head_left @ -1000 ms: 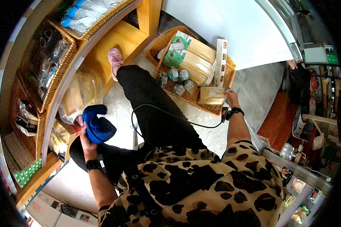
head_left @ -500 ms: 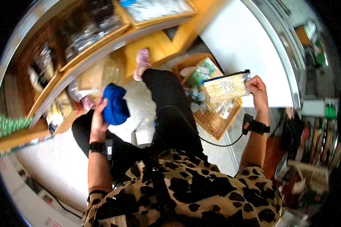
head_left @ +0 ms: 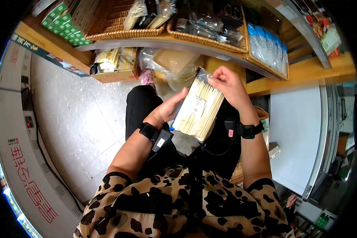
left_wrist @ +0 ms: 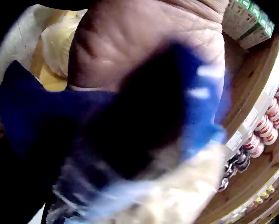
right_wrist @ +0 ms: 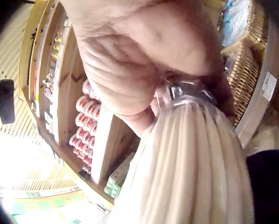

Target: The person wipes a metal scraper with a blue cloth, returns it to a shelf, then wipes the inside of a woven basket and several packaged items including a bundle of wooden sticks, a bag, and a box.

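A clear-wrapped pack of wooden sticks (head_left: 196,107) with a white label is held up in front of the lap, tilted. My right hand (head_left: 232,87) pinches the gathered plastic at its top end. In the right wrist view, the pale sticks (right_wrist: 191,163) fan out below the palm. My left hand (head_left: 168,107) is at the pack's left side, its thumb along the edge and its fingers hidden behind. The left wrist view shows blue cloth (left_wrist: 22,102) under the left palm (left_wrist: 144,42), and the pack (left_wrist: 191,186) blurred just beyond.
Shelves ahead carry wicker baskets (head_left: 210,44) of bagged goods and green-ended boxes (head_left: 63,23). Under them are a carton of yellow packets (head_left: 114,63) and plastic-wrapped things (head_left: 174,63). A wicker basket (head_left: 237,174) stands beside the right leg. Long printed boxes (head_left: 25,158) line the left.
My right hand has lifted the pack out of the basket and carried it left to the lap's front. My left hand, with the blue cloth, has come across to it. The view has turned left.
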Tool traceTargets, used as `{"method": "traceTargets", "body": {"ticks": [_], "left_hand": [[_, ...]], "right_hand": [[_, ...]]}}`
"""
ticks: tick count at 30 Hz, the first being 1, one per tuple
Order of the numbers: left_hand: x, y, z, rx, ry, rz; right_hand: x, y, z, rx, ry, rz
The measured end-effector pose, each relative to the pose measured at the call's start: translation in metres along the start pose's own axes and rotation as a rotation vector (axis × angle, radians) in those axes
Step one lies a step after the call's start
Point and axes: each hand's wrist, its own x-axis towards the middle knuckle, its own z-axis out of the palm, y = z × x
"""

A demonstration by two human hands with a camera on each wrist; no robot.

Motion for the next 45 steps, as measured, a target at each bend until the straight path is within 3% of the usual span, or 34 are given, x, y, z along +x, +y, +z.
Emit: {"method": "traceTargets", "body": {"ticks": [2, 5, 10, 14, 18, 22, 25, 28, 31, 33, 35, 36, 40, 45], "left_hand": [[-0.002, -0.001, -0.012, -0.006, -0.052, -0.042], [-0.002, 0.002, -0.003, 0.219, -0.011, -0.029], [-0.001, 0.007, 0.0, 0.209, 0.051, 0.053], [-0.001, 0.006, 0.002, 0.306, 0.079, 0.063], [-0.001, 0.007, 0.007, 0.377, 0.041, 0.066], [0.003, 0.005, 0.002, 0.355, 0.036, 0.05], [0.006, 0.005, 0.001, 0.303, 0.017, 0.061], [0.007, 0.004, 0.0, 0.253, 0.038, 0.09], [0.001, 0.007, -0.002, 0.141, 0.057, 0.133], [0.001, 0.01, -0.006, 0.072, 0.067, 0.131], [0.001, 0.011, -0.005, 0.062, 0.081, 0.151], [0.001, 0.011, -0.005, 0.051, 0.073, 0.156], [-0.002, 0.01, -0.007, -0.056, 0.024, 0.149], [-0.003, 0.013, -0.004, -0.013, 0.037, 0.189]], "right_hand": [[0.013, -0.003, 0.009, -0.156, 0.047, 0.016], [0.017, -0.002, 0.025, -0.189, 0.053, -0.058], [0.006, 0.009, 0.016, 0.475, 0.21, 0.031], [-0.009, 0.026, 0.02, 0.406, 0.13, 0.095], [-0.004, 0.036, 0.018, 0.927, 0.309, 0.164], [-0.004, 0.045, 0.017, 0.88, 0.426, 0.038], [-0.002, 0.05, 0.016, 0.897, 0.471, 0.056], [-0.006, 0.043, 0.006, 0.927, 0.262, 0.121], [-0.013, 0.037, 0.005, 0.625, 0.335, 0.109], [-0.016, 0.051, 0.013, 0.409, 0.237, 0.181], [-0.02, 0.065, 0.036, 0.493, 0.177, 0.15], [-0.021, 0.07, 0.041, 0.641, 0.183, 0.276], [-0.021, 0.073, 0.031, 0.543, 0.047, 0.245], [-0.024, 0.081, 0.011, 0.602, 0.569, 0.052]]}}
